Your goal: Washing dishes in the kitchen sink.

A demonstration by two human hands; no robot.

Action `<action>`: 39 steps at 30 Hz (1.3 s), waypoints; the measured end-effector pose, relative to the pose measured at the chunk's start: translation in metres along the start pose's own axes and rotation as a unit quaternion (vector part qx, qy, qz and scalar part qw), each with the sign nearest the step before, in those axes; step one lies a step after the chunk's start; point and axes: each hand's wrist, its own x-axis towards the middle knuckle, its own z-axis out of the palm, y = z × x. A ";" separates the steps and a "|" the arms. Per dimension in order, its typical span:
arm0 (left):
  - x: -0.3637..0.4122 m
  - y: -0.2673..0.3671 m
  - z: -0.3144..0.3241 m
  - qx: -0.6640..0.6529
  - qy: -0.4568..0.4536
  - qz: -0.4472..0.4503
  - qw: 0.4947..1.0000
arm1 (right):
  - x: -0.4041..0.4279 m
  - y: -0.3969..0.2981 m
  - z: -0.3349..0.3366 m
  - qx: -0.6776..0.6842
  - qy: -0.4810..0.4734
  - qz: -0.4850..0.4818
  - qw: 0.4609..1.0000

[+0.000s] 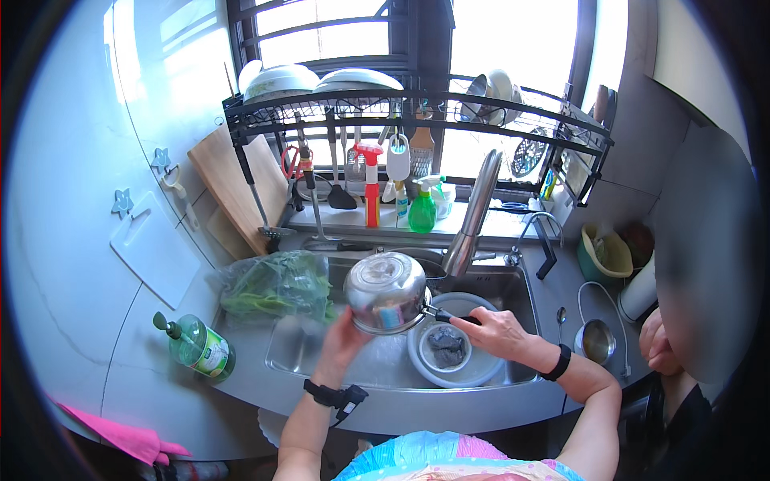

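Note:
A stainless-steel saucepan (388, 285) is held above the sink (373, 376), tipped so that its shiny base faces up. My left hand (346, 338) supports the pan at its lower rim, with some fingers hidden behind the metal. The black handle (448, 317) is in the grip of my right hand (498, 332). Below that hand, a pale round basin (424, 367) rests in the sink. Inside it is a white bowl (428, 352) holding a dark grey lump (448, 347) whose kind I cannot tell. A steel faucet (472, 222) rises behind.
Leafy greens in a plastic bag (280, 285) lie left of the sink, near a green pump bottle (207, 352). Spray bottles (423, 211) line the sill beneath a black dish rack (421, 96). At right are a small metal cup (597, 341) and another person's hand (656, 343).

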 end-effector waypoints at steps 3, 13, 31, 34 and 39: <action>-0.002 0.005 -0.007 0.161 0.059 0.008 0.985 | 0.005 -0.005 -0.024 -0.067 0.038 -0.035 0.996; 0.004 -0.003 -0.027 0.553 0.081 -0.026 0.829 | 0.016 0.010 -0.075 -0.201 0.177 -0.048 0.962; 0.003 -0.020 -0.015 0.555 0.070 -0.029 0.828 | 0.054 0.117 -0.171 -0.314 0.384 0.122 0.860; 0.004 -0.025 -0.010 0.548 0.068 -0.033 0.833 | 0.057 0.160 -0.209 -0.349 0.366 0.210 0.837; -0.004 -0.027 -0.014 0.537 0.065 -0.037 0.840 | 0.062 0.208 -0.246 -0.369 0.191 0.365 0.833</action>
